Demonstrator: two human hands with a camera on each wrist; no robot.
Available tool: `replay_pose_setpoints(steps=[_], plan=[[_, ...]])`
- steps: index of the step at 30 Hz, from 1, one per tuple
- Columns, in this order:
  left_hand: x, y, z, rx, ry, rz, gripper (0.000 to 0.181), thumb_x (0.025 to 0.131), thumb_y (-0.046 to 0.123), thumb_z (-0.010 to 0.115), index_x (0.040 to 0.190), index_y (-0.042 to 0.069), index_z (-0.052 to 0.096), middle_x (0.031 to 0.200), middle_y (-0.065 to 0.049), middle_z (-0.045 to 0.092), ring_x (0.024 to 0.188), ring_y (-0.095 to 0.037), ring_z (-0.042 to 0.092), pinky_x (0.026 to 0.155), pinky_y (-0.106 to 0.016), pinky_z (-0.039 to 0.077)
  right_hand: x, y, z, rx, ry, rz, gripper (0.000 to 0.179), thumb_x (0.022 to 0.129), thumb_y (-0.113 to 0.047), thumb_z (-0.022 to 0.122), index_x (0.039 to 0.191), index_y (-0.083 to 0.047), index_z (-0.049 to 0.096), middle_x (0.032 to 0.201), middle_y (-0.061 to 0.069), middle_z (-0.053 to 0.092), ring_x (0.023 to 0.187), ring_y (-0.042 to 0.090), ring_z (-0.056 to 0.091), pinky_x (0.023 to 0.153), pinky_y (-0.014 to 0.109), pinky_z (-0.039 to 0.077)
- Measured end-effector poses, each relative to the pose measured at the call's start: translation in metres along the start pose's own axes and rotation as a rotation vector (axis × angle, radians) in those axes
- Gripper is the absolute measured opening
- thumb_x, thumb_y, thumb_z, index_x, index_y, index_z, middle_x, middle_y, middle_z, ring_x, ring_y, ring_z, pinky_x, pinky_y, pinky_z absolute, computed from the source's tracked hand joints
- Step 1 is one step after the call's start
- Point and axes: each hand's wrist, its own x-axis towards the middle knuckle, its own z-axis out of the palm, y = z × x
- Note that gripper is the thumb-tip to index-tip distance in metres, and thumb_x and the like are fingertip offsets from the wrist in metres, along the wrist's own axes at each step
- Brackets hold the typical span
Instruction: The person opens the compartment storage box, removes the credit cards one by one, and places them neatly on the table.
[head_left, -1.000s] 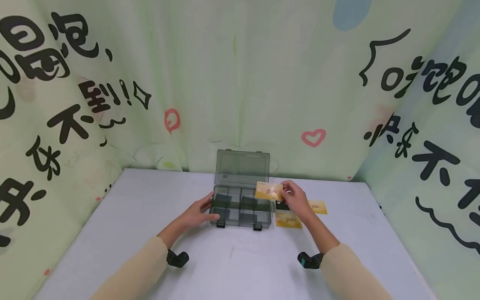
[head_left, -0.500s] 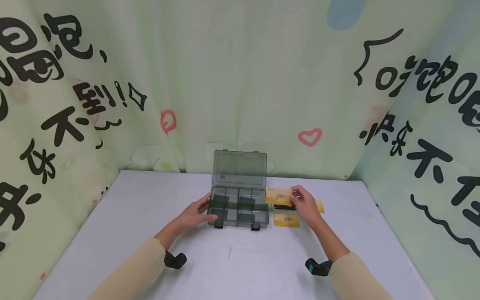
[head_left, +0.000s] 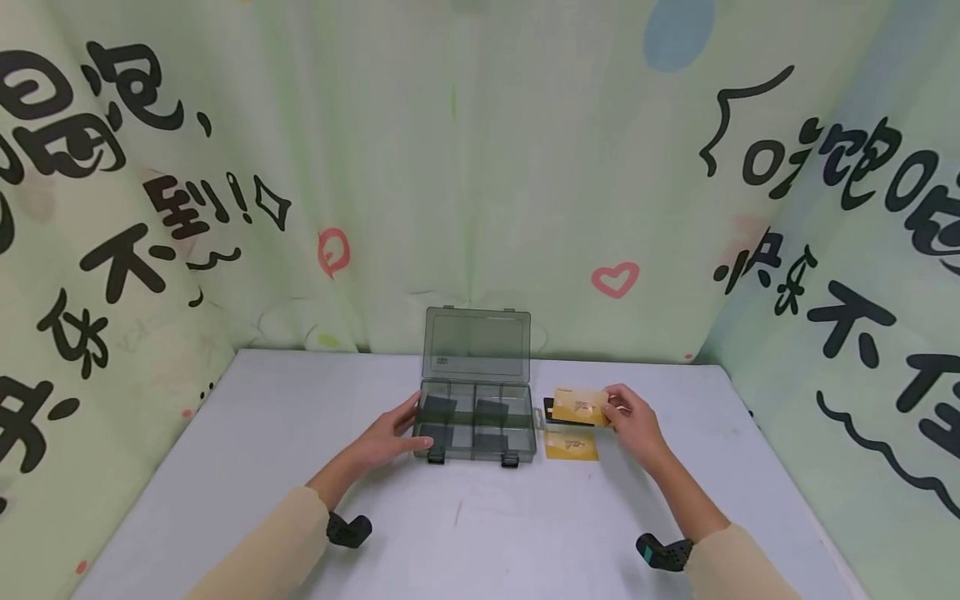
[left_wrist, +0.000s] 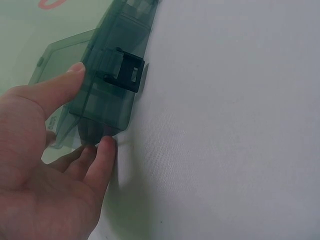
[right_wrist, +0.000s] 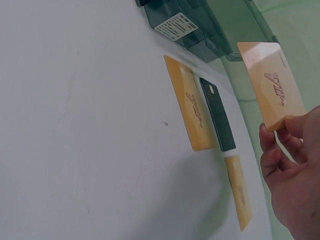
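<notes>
A smoky clear plastic compartment box [head_left: 471, 455] stands on the table with its lid [head_left: 476, 343] raised. My left hand [head_left: 390, 437] touches the box's left front corner, thumb at the front and fingers against the side. To the right of the box, my right hand [head_left: 633, 421] pinches a yellow VIP card [right_wrist: 272, 85] by one end, raised above the table. Below it lie another yellow card [right_wrist: 185, 105], a black card [right_wrist: 217, 115] and a further yellow card [right_wrist: 239, 190]. The held card hides much of the black one in the head view.
The white table [head_left: 480, 533] ends at a pale green printed curtain [head_left: 465, 167] behind and at both sides. Two front latches [head_left: 510, 459] hang from the box. Dark rectangles [head_left: 491, 410] show within its compartments. A black device [head_left: 663, 552] sits at the right wrist.
My right hand has moved the yellow card rightward, away from above the box's right side to above the cards on the table. The left hand stays at the box corner.
</notes>
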Motion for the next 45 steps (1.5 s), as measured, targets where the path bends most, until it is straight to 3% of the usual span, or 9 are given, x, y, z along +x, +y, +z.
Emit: replay_pose_setpoints(steps=[15,27,37,45], plan=[[0.001,-0.001,-0.001,0.006,0.004,0.003,0.088,0.087,0.032,0.073,0.155,0.032,0.017,0.159,-0.012,0.026,0.146,-0.033,0.028,0.113,-0.056,0.034,-0.004,0.013,-0.013,-0.026,-0.010,0.019,0.022,0.100,-0.008,0.050,0.120,-0.001,0.053,0.106,0.018,0.059,0.085,0.017,0.060,0.065,0.020,0.047],[-0.002,0.004,-0.001,-0.002,0.006,-0.009,0.088,0.087,0.030,0.072,0.156,0.031,0.017,0.159,-0.014,0.026,0.146,-0.034,0.028,0.111,-0.057,0.035,-0.009,0.020,-0.017,-0.066,-0.008,0.032,0.022,0.100,-0.009,0.050,0.120,-0.001,0.054,0.110,0.019,0.059,0.099,0.027,0.059,0.071,0.017,0.049],[-0.003,0.001,-0.002,-0.012,-0.010,-0.004,0.091,0.086,0.030,0.073,0.156,0.030,0.015,0.160,-0.013,0.024,0.147,-0.034,0.026,0.112,-0.056,0.034,-0.018,0.029,-0.026,-0.081,0.017,0.009,0.023,0.095,-0.001,0.053,0.117,0.004,0.056,0.101,0.022,0.062,0.079,0.011,0.059,0.065,0.017,0.048],[-0.001,0.002,-0.001,-0.028,-0.005,0.003,0.090,0.087,0.030,0.073,0.156,0.030,0.016,0.160,-0.011,0.024,0.147,-0.033,0.025,0.114,-0.055,0.032,-0.024,0.036,-0.035,-0.125,0.014,0.051,0.025,0.097,-0.005,0.053,0.121,0.001,0.055,0.104,0.021,0.061,0.083,0.018,0.060,0.064,0.019,0.045]])
